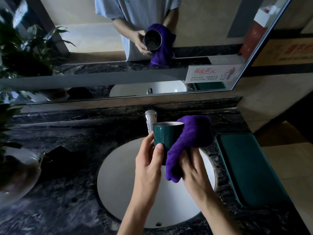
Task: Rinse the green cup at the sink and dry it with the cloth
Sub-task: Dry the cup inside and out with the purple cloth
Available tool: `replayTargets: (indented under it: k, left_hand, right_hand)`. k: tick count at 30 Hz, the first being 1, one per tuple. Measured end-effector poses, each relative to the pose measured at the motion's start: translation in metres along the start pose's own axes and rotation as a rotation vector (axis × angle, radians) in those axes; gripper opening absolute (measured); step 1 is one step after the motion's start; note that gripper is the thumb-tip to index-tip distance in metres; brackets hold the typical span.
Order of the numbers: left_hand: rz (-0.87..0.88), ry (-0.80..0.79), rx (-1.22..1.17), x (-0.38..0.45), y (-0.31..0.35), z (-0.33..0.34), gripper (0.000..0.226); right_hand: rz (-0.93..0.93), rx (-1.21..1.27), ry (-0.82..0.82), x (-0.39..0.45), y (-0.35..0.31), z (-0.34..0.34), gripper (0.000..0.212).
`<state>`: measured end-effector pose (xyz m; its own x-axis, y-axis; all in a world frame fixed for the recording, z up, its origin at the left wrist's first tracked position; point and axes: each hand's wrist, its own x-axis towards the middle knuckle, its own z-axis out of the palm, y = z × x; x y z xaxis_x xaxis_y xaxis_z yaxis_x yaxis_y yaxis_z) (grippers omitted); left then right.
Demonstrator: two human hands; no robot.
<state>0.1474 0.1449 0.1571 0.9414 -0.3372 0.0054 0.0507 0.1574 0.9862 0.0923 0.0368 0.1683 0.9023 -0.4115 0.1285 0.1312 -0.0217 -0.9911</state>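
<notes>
The dark green cup (166,135) with a pale rim is held upright over the white sink (122,180). My left hand (149,160) grips its left side, thumb across the front. A purple cloth (188,143) is draped over the cup's right side and hangs down. My right hand (194,168) holds the cloth against the cup from the right. The chrome tap (150,120) stands just behind the cup; no water stream shows.
A dark marble counter (67,184) surrounds the sink. A green tray (250,168) lies to the right. A potted plant (15,160) stands at the left edge. A wide mirror (101,65) covers the wall behind, with a small sign (211,73) at its lower right.
</notes>
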Motion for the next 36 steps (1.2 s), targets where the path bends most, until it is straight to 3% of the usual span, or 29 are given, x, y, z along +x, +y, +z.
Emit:
replayTargets:
  k: [4, 6, 10, 12, 15, 17, 19, 21, 23, 25, 27, 29, 31, 34, 36]
  left_hand:
    - [0.003, 0.009, -0.019, -0.003, 0.004, 0.007, 0.057]
    - [-0.027, 0.004, -0.044, -0.001, 0.002, 0.005, 0.053]
    - [-0.052, -0.053, -0.044, -0.001, -0.001, 0.002, 0.062]
    - [-0.095, -0.034, -0.064, 0.000, 0.000, 0.001, 0.070]
    - [-0.031, 0.006, -0.003, 0.003, -0.003, 0.000, 0.068]
    - [0.054, 0.066, 0.069, 0.005, -0.001, 0.000, 0.041]
    - [0.064, 0.107, 0.098, 0.005, 0.002, 0.001, 0.027]
    - [0.022, 0.078, 0.072, 0.004, 0.004, 0.003, 0.031]
    - [0.013, 0.049, 0.049, 0.002, 0.006, 0.004, 0.052]
    - [-0.002, 0.022, -0.002, 0.002, 0.006, 0.005, 0.057]
    - [-0.039, -0.024, -0.080, 0.002, 0.006, 0.007, 0.055]
    - [-0.086, -0.043, -0.096, 0.001, 0.004, 0.008, 0.057]
    - [-0.120, 0.015, -0.034, 0.003, 0.001, 0.008, 0.050]
    - [-0.152, 0.115, 0.033, 0.007, -0.002, 0.001, 0.064]
    - [-0.073, 0.126, 0.116, 0.008, 0.000, -0.005, 0.058]
  right_hand:
    - [-0.055, 0.007, -0.013, 0.000, -0.002, 0.009, 0.025]
    - [-0.058, 0.037, 0.033, 0.002, -0.002, 0.009, 0.022]
    - [0.217, 0.214, 0.147, 0.009, -0.005, 0.001, 0.025]
    - [0.296, 0.344, 0.094, 0.015, -0.011, 0.000, 0.028]
    - [0.260, 0.348, -0.028, 0.017, -0.012, 0.004, 0.041]
    - [0.283, 0.374, 0.093, 0.013, -0.003, 0.003, 0.023]
    - [0.184, 0.371, 0.085, 0.006, 0.000, 0.007, 0.018]
    - [0.091, 0.358, 0.023, -0.002, 0.001, 0.014, 0.024]
    - [0.102, 0.331, 0.000, -0.006, 0.002, 0.014, 0.016]
    - [0.133, 0.239, 0.046, -0.004, 0.004, 0.013, 0.034]
    - [0.172, 0.218, 0.043, 0.004, -0.006, 0.010, 0.029]
    - [0.267, 0.348, 0.022, 0.014, -0.015, 0.009, 0.055]
    - [0.250, 0.291, -0.005, 0.015, -0.016, 0.004, 0.040]
    - [0.237, 0.143, -0.012, 0.006, 0.002, 0.002, 0.049]
    - [0.286, 0.241, 0.021, -0.001, 0.008, 0.005, 0.017]
